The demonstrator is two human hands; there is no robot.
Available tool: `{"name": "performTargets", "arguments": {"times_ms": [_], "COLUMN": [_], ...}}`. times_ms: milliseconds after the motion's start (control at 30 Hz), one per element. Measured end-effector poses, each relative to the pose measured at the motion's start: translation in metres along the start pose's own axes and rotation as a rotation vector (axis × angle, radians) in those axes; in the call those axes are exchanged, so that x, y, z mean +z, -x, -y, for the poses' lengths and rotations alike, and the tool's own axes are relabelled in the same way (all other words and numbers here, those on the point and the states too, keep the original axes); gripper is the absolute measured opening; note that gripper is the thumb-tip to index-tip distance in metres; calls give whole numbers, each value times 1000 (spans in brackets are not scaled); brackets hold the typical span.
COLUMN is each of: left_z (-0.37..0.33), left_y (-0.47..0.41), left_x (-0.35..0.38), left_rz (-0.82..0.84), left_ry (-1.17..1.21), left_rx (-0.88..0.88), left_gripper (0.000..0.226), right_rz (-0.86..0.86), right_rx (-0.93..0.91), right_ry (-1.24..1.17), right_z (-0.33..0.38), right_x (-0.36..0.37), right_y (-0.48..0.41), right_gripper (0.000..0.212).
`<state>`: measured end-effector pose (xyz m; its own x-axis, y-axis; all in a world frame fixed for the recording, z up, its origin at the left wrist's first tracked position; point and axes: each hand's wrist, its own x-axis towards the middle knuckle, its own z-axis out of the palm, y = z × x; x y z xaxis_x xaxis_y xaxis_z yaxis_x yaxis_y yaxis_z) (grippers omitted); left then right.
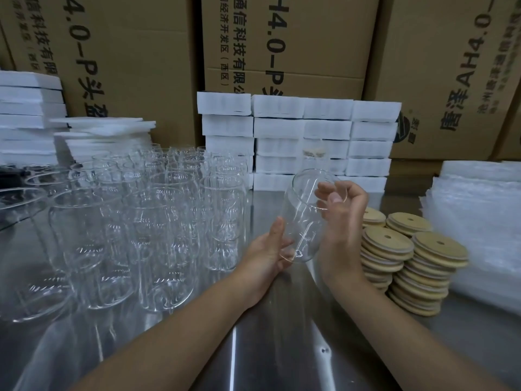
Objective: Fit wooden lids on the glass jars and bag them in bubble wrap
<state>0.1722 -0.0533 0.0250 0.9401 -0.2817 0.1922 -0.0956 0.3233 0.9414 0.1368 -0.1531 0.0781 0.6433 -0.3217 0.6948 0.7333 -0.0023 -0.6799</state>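
Left hand and right hand hold tilted jar

A steel desk with a shiny, reflective top carried everything. Large brown cardboard boxes, printed with black lettering, stood as a wall behind its far edge. Against them, at the middle of the far edge, white padded packs were stacked in several neat columns. A taller pile of white foam blocks rose at the far left corner, with loose flat foam sheets lying just beside it. A small black object, too dim to identify, sat at the left edge.
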Motion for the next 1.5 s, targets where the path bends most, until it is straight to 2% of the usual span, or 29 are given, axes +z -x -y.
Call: {"name": "performTargets", "arguments": {"times_ms": [167, 267, 333, 433, 633, 733, 933, 1133, 1267, 1500], "left_z": [-3, -12, -14, -14, -17, -14, -9, -13, -15, -12], "left_y": [4, 7, 7, 7, 6, 4, 1, 3, 6, 10], "left_x": [0, 3, 3, 3, 3, -1, -2, 1, 2, -1], "left_rz": [-48, -40, 6, 23, 0, -6, -103, -89, -71, 23], "left_ry": [-38, -30, -5, 65, 103, 116, 71, 56, 108, 89], "left_rx": [9, -55, -81, -122, -146, -143, -113, -117, -102, -6], "left_gripper": [55, 83, 88, 86, 104, 99, 57, 42, 46, 77], "right_rz": [44, 17, -4, 21, 64, 53, 30, 76, 79, -38], "right_rx": [-35, -79, -131, -108, -5, 20, 22, 70, 118, 152], "right_ry": [213, 279, 297, 236, 70, 43, -10, -61, -11, -13], "right_z": [-1, 0, 0, -2, -6, -7, -3, 4, 3, 3], "right_x": [0, 3, 4, 4, 5, 5, 3, 3, 1, 5], "right_y": [4, 7, 10, 12, 9, 9, 5, 0, -1, -3], "right_gripper": [55, 58, 54, 48, 41, 44, 24, 18, 26, 25]}}
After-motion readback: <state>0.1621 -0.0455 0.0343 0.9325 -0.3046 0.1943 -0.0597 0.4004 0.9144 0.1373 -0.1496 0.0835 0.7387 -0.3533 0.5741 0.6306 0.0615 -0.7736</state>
